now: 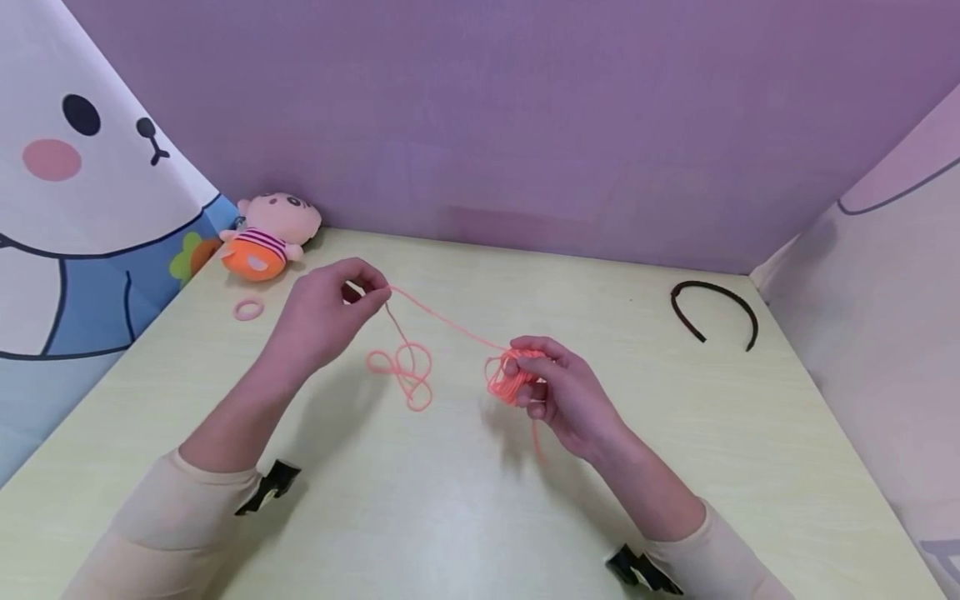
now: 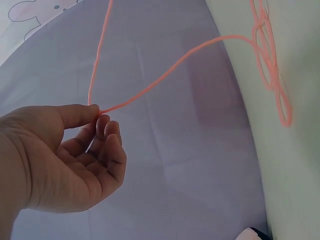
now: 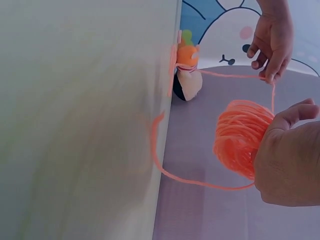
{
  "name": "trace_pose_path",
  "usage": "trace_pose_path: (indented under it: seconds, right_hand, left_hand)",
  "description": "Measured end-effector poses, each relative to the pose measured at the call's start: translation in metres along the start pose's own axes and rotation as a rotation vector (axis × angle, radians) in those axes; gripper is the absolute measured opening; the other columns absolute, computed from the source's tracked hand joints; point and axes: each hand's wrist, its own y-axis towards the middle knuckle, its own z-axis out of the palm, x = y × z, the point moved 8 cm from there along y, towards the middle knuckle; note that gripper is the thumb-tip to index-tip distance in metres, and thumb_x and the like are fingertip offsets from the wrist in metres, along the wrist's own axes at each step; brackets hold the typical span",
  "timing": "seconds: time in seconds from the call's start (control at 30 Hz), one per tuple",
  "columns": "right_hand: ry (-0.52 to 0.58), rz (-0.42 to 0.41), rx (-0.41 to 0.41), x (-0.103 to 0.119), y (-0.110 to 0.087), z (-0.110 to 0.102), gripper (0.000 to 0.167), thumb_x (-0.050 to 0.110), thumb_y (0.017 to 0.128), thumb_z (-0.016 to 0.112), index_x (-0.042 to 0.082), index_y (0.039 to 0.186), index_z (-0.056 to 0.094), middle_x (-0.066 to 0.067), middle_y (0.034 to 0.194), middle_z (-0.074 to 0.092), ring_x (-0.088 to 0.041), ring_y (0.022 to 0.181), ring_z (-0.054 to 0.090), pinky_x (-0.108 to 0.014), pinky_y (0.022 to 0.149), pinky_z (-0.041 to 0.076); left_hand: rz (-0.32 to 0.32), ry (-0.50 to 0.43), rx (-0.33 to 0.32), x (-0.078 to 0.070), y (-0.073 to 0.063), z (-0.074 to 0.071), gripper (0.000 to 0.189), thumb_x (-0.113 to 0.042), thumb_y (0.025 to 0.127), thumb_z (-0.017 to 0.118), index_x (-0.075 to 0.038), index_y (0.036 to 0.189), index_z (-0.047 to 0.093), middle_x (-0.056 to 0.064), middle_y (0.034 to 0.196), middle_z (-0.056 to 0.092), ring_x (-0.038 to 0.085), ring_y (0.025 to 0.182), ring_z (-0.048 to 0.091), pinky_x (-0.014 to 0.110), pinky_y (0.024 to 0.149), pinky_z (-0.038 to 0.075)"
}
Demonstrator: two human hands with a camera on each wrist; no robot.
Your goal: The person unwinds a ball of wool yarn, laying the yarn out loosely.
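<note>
My right hand point(image 1: 573, 400) holds a wound bundle of coral-orange cord point(image 3: 240, 137) above the table, fingers and thumb curled round it. A loose tail of the cord hangs down below that hand. From the bundle a strand runs up leftward to my left hand point(image 1: 326, 308), which pinches it between thumb and fingertip, as the left wrist view point(image 2: 75, 155) shows. Past the pinch, the strand drops to several loose loops of cord point(image 1: 408, 375) lying on the table. The inner side of the bundle is hidden by the right hand.
A plush doll point(image 1: 270, 237) in orange shorts lies at the table's back left corner. Near it is a pink ring point(image 1: 248, 309). A black headband point(image 1: 716, 287) lies at the right. Purple and printed cloth walls point(image 1: 525, 125) border the pale table point(image 1: 450, 517).
</note>
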Motion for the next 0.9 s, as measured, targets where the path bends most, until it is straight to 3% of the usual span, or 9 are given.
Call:
trace_pose_path:
  seconds: [0.7,0.8,0.9]
  right_hand:
    - [0.085,-0.056,-0.095,0.008,0.001,-0.013,0.028,0.011,0.105,0.052,0.004,0.132,0.048,-0.005,0.105,0.069,-0.011,0.062,0.061,-0.019,0.053,0.047]
    - [0.091,-0.062,-0.097,0.008,0.001,-0.013,0.028,0.011,0.105,0.053,0.004,0.131,0.048,-0.004,0.102,0.068,-0.011,0.063,0.060,-0.018,0.053,0.047]
    - [0.093,-0.057,-0.094,0.007,0.001,-0.013,0.023,0.011,0.104,0.054,0.006,0.126,0.051,-0.004,0.099,0.067,-0.011,0.063,0.059,-0.019,0.053,0.047]
  left_hand:
    - [-0.073,-0.027,-0.055,0.010,0.001,-0.015,0.016,-0.023,0.100,0.063,-0.009,0.107,0.067,0.010,0.100,0.064,0.027,0.089,0.056,0.037,0.065,0.048]
    - [-0.090,-0.013,-0.029,0.013,0.002,-0.012,0.017,-0.023,0.100,0.062,-0.009,0.108,0.067,0.010,0.101,0.063,0.028,0.088,0.055,0.037,0.065,0.048]
    - [-0.102,0.032,0.063,0.017,0.005,-0.003,0.017,-0.023,0.101,0.061,-0.009,0.110,0.066,0.010,0.104,0.063,0.028,0.090,0.055,0.038,0.068,0.049]
